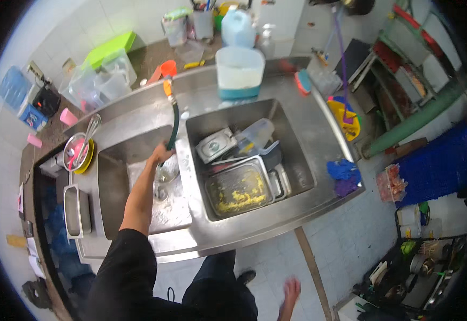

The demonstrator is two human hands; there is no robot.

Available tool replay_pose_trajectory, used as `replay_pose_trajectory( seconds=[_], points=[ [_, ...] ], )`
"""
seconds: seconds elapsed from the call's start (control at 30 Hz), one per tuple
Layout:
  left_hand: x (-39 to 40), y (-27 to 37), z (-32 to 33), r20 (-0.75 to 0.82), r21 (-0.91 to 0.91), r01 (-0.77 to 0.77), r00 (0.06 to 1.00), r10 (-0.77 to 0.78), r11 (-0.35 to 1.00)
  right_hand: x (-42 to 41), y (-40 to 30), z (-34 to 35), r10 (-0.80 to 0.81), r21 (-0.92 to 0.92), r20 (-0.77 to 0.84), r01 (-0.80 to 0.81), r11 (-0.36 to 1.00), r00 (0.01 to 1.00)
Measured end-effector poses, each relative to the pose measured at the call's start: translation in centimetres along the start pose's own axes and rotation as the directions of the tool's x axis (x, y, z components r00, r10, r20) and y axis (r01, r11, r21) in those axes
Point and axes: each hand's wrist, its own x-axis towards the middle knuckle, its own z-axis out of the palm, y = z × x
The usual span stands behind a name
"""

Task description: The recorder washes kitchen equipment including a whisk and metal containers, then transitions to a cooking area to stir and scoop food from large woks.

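Note:
My left hand (163,153) grips a dark green hose (175,124) above the left sink basin (115,160). An orange fitting (168,87) joins the hose's top at the sink's back ledge. Below my hand, water splashes around a round, clear-looking object (166,173) near the drain, partly hidden by my arm. My right hand (292,287) hangs low over the floor, blurred, with nothing visible in it. In the right basin (297,160) lie a steel pan (237,190) with yellow food scraps, a steel lid (216,145) and a clear plastic container (261,134).
A tub of bluish liquid (239,74) and a scrub brush (303,82) stand at the back. Blue and purple cloths (343,174) lie on the right corner. Leftward are a steel insert pan (77,210) and a bowl with a whisk (77,150). A yellow bucket (345,120) stands right.

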Motion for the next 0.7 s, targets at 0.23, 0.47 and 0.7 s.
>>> replay_pose_trajectory(
  seconds=[0.23, 0.47, 0.7],
  points=[
    [-1.2, 6.1, -3.2, -0.14, -0.278, 0.146, 0.972, -0.19, 0.95, -1.7, -23.9, 47.7, 0.161, 0.069, 0.84, -0.398, 0.915, 0.517],
    [-0.5, 17.1, 2.3, -0.104, -0.81, 0.151, 0.915, -0.391, 0.567, 3.1, -23.2, 57.0, 0.223, 0.518, 0.37, -0.4, 0.756, 0.902],
    [3.7, 13.9, 3.7, 0.346, -0.924, 0.348, 0.937, -0.045, 0.159, 15.9, -24.8, 47.4, -0.581, -0.387, 0.353, 0.68, 0.623, 0.734]
  ],
)
